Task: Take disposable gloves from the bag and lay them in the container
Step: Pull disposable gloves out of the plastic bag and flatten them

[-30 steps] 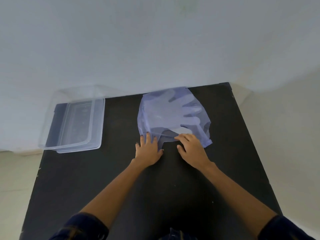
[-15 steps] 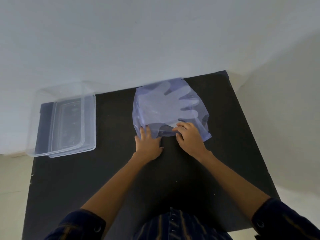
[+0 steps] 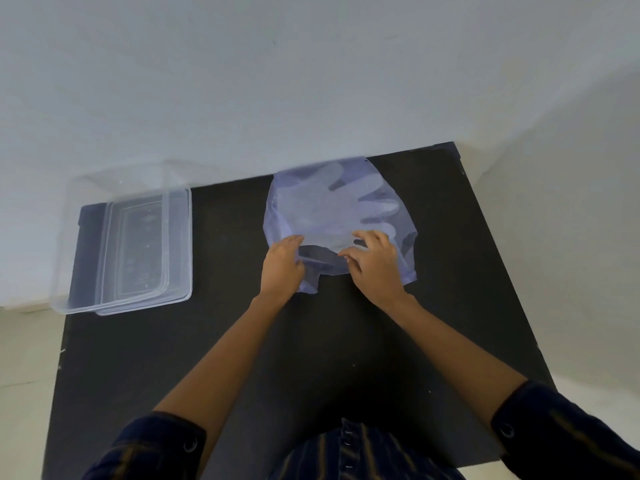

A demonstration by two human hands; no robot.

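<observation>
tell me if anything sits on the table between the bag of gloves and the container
Nothing visible does. Bare black table lies between the bag and the clear container at the left. The gloves are still inside the bag, whose mouth the left hand and right hand are working open.

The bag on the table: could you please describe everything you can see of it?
The bag is thin, translucent bluish-purple plastic, lying flat on the black table at its far edge, by the white wall. Pale gloves show through it, fingers splayed toward the right. Its near edge is the mouth, partly open and wrinkled. The left hand holds the mouth's left side; the right hand rests on the right, fingers curled at the opening.
</observation>
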